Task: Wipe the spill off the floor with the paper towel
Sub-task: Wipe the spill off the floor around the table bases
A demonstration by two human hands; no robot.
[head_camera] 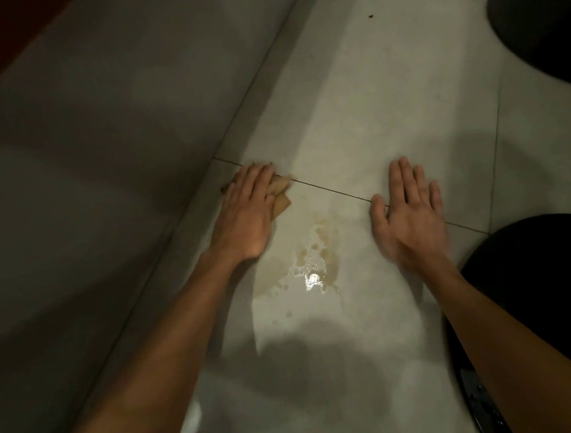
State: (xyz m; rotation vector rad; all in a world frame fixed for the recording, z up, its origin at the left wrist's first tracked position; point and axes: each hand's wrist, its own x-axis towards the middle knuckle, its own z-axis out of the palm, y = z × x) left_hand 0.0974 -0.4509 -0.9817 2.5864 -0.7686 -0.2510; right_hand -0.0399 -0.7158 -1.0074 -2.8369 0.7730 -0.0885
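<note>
A brownish wet spill (310,265) lies on the pale floor tiles (354,108), with a bright light glint in it. My left hand (248,212) presses flat on a stained, folded paper towel (42,215), just beyond and left of the spill, close to the wall base. Only the towel's right corners show past my fingers. My right hand (408,213) rests flat on the tile to the right of the spill, fingers spread, holding nothing.
A grey wall (99,128) runs along the left, meeting the floor at a diagonal line. A dark round object (541,15) sits at the top right. My dark-clothed knee (538,281) fills the lower right. A grout line (343,193) crosses between my hands.
</note>
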